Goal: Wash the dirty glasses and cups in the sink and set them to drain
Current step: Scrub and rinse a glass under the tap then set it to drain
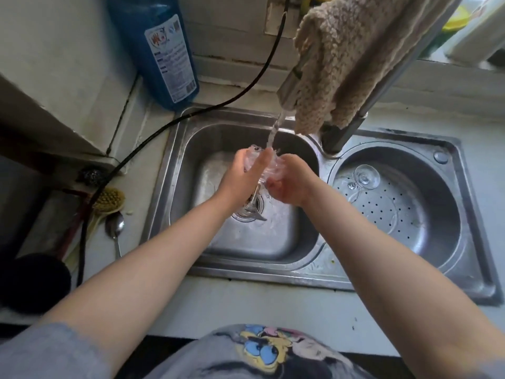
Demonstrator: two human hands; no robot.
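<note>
Both forearms reach out over the near counter edge to the sink (175,170), where the left hand (243,173) and right hand (287,184) close round a clear glass (269,166) under the tap's stream (274,129). Rinsing is the step in hand. Next, I judge, it goes upside down into the right strainer basin (426,214) beside the wine glass (366,177) already there.

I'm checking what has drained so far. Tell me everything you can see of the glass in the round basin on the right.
The wine glass is clear and stemmed, with a round foot, stem and bowl. It lies on its side on the perforated metal strainer in the round basin, foot toward the tap side. It looks whole. Neither hand touches it.
</note>
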